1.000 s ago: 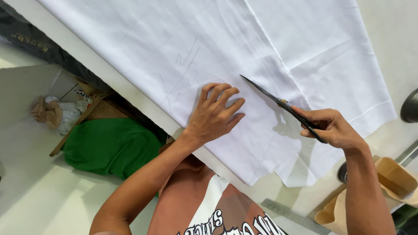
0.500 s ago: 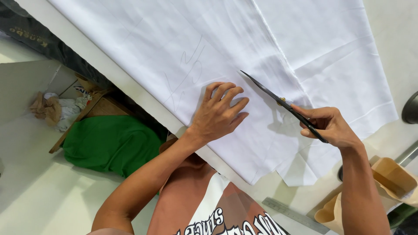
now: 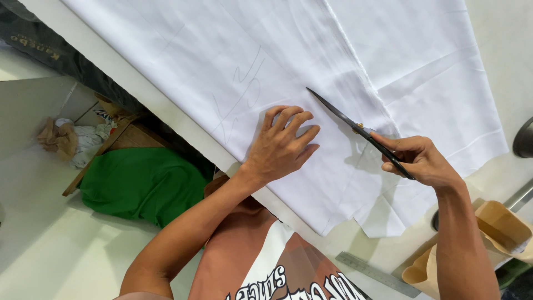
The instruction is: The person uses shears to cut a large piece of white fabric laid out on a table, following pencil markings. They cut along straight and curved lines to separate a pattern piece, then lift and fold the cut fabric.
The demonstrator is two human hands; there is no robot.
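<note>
At the near edge of the tabletop (image 3: pixel 166 105) a metal ruler (image 3: pixel 377 273) lies just beside rolled brown paper (image 3: pixel 499 228). Past it, the right hand (image 3: pixel 419 161) has its grip closed around the handles of black scissors (image 3: pixel 355 129), blades nearly together and pointing away across the white cloth (image 3: pixel 333 66). The left hand (image 3: pixel 283 145) lies flat on the cloth, fingers spread, holding nothing, just beside the blades. The cloth covers the tabletop toward its far edge. Below the tabletop's left edge lies green fabric (image 3: pixel 141 183).
</note>
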